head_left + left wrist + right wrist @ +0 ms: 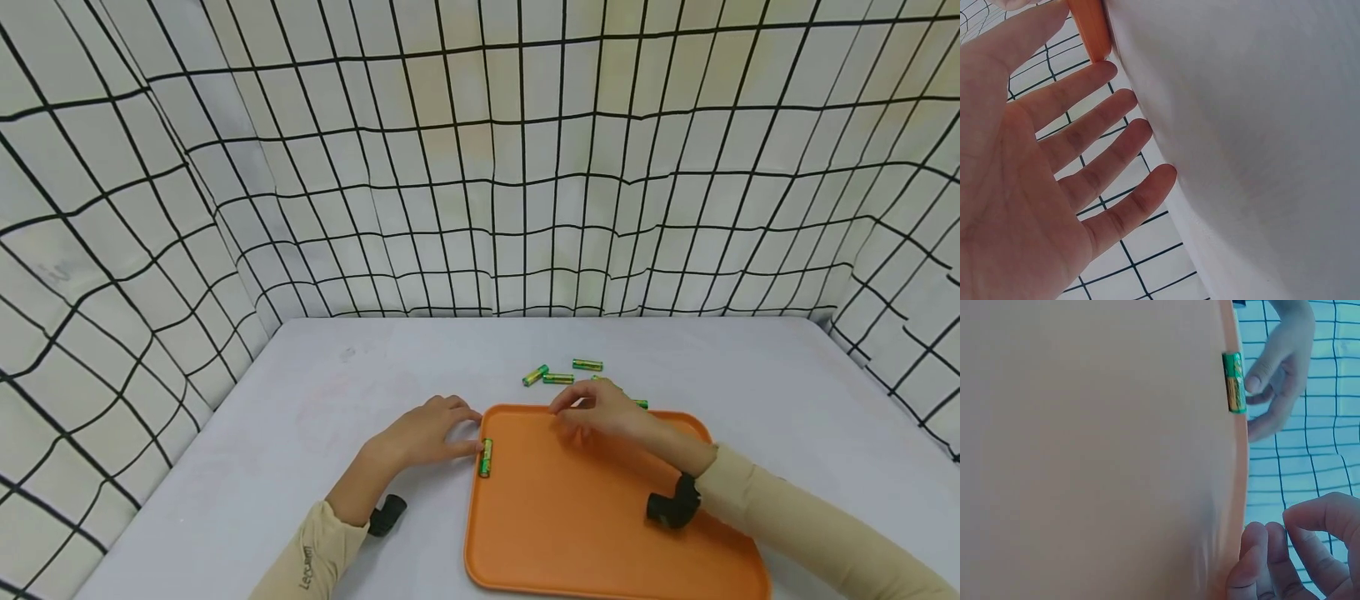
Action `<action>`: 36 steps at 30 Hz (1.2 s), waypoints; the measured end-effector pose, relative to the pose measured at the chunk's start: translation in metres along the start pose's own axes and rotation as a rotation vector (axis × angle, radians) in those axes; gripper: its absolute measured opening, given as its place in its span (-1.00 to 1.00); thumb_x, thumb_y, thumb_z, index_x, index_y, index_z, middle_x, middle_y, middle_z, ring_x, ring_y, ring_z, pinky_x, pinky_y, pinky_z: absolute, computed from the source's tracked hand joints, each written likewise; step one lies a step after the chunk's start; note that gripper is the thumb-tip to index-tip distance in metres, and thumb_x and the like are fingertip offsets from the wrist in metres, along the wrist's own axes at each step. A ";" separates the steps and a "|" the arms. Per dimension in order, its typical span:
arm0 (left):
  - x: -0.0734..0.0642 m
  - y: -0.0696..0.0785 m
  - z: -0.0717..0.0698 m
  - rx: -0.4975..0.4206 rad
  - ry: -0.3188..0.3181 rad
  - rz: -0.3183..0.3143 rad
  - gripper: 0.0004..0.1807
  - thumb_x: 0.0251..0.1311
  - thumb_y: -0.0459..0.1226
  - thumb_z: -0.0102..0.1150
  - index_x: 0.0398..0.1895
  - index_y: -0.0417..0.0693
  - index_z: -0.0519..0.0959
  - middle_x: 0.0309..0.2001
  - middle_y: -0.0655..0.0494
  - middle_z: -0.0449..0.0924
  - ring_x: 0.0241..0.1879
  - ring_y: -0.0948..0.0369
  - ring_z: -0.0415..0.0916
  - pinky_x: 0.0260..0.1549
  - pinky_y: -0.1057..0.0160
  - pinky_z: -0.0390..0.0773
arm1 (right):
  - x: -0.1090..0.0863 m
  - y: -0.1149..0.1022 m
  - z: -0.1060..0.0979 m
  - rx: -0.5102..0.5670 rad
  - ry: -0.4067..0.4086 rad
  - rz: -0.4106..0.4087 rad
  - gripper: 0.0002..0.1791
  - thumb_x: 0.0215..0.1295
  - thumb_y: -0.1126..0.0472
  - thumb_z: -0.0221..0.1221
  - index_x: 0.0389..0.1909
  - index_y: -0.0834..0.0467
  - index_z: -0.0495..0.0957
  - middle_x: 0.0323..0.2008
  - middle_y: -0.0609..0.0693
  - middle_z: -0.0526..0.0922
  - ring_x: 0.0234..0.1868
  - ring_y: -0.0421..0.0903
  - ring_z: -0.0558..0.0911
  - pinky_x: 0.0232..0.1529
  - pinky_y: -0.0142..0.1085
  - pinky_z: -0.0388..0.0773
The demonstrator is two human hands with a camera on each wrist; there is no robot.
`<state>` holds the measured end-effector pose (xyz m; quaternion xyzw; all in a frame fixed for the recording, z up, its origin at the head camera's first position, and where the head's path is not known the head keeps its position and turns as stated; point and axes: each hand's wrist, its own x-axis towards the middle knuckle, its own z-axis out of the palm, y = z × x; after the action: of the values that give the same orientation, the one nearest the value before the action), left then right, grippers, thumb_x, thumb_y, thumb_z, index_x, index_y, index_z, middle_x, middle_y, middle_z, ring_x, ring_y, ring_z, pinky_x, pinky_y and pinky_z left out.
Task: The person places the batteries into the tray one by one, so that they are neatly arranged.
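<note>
An orange tray (585, 517) lies on the white table. One green and gold battery (485, 457) sits along its left rim, also plain in the right wrist view. My left hand (431, 432) is beside that rim, its thumb and forefinger at the tray's edge (1092, 31) and its other fingers spread loosely. Over the far rim is my right hand (603, 408), with its fingers loosely bent. In the right wrist view, nothing shows between the fingers of this hand (1300, 556). Just beyond the tray lie several more batteries (558, 378), some partly hidden by the right hand.
The white table (337, 358) extends around the tray. White walls with a black grid (525, 175) enclose its back and sides. A black wrist device (675, 502) is by the right sleeve, over the tray, and another black device (387, 515) is by the left sleeve.
</note>
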<state>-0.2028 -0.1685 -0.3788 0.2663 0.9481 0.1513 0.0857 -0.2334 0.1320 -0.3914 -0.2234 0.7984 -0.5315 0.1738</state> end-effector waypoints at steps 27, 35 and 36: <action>0.000 0.000 -0.001 -0.002 0.009 0.004 -0.50 0.24 0.04 0.24 0.13 -0.04 0.59 0.15 0.00 0.50 0.14 0.00 0.42 0.13 -0.04 0.46 | -0.008 0.001 -0.041 -0.024 0.201 0.051 -0.66 0.34 0.26 0.20 0.01 0.43 0.54 -0.02 0.31 0.59 -0.33 -0.05 0.63 -0.33 -0.26 0.61; 0.001 -0.001 0.000 -0.001 0.010 0.015 -0.50 0.24 0.04 0.24 0.13 -0.05 0.59 0.14 0.00 0.51 0.13 0.00 0.42 0.13 -0.03 0.46 | -0.013 0.007 -0.054 -0.047 0.234 0.080 -0.63 0.33 0.20 0.22 0.04 0.38 0.56 -0.01 0.22 0.60 -0.27 -0.06 0.63 -0.25 -0.24 0.62; 0.000 -0.001 0.000 -0.002 0.009 0.015 -0.50 0.24 0.04 0.24 0.13 -0.05 0.59 0.14 0.00 0.51 0.13 0.00 0.42 0.13 -0.03 0.46 | -0.014 0.008 -0.056 -0.050 0.237 0.086 -0.63 0.33 0.20 0.23 0.04 0.37 0.56 -0.01 0.22 0.60 -0.27 -0.07 0.63 -0.25 -0.24 0.62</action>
<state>-0.2037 -0.1691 -0.3791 0.2727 0.9463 0.1540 0.0807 -0.2518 0.1852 -0.3773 -0.1289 0.8352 -0.5260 0.0951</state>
